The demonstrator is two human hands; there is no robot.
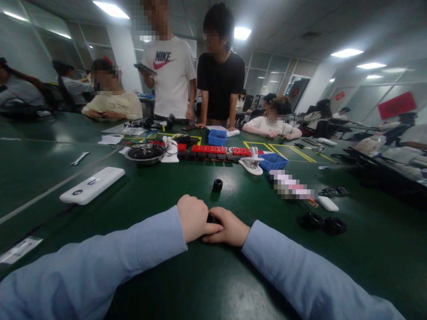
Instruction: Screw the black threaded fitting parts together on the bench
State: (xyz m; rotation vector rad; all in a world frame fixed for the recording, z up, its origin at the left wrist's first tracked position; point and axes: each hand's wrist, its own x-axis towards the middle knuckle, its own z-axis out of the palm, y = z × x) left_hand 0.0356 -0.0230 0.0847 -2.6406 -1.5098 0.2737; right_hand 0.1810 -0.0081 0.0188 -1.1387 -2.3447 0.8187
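Observation:
In front of me, just above the green table [173, 284], my left hand [194, 218] and my right hand [229, 226] meet. Both are closed around a small black part [211, 218], which is mostly hidden by my fingers. My left fingers curl over it, while my right thumb and fingers hold it from the other side. A short, round black piece [217, 185], ribbed like a cap, stands on the table a little beyond my hands, touching neither.
A white power bank [93, 186] and a wrench [80, 158] lie left. Farther back are red power strips [209, 150], a white clamp base [251, 162] and blue bins [273, 161]. Black round parts [323, 223] lie right. Two people stand across the table [170, 80]; others sit nearby.

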